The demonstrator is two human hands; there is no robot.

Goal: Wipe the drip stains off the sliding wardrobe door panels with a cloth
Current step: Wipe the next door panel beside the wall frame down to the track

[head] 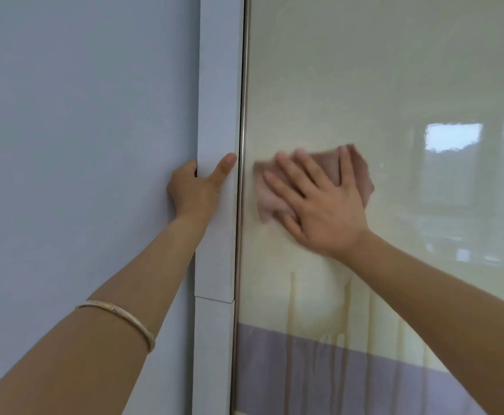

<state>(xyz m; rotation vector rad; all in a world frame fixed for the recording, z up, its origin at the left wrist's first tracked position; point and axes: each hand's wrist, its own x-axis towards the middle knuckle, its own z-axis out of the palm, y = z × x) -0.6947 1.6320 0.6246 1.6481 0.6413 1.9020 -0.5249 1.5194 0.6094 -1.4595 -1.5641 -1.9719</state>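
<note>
Right hand (322, 205) flat, pressing cloth (361, 175) on door panel (364, 70) (glossy); left hand (196, 187) grips frame edge (219, 85).

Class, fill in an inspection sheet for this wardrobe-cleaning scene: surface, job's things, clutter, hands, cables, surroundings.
Surface: glossy cream door panel with a lilac band low down; drip streaks run below the hand.
Job's things: pinkish cloth flat against the panel.
Clutter: nothing seen.
Hands: right hand presses the cloth with straight fingers; left hand grips the white door frame; bangle on left forearm.
Cables: nothing seen.
Surroundings: grey wall at left; window reflection in the panel.
</note>
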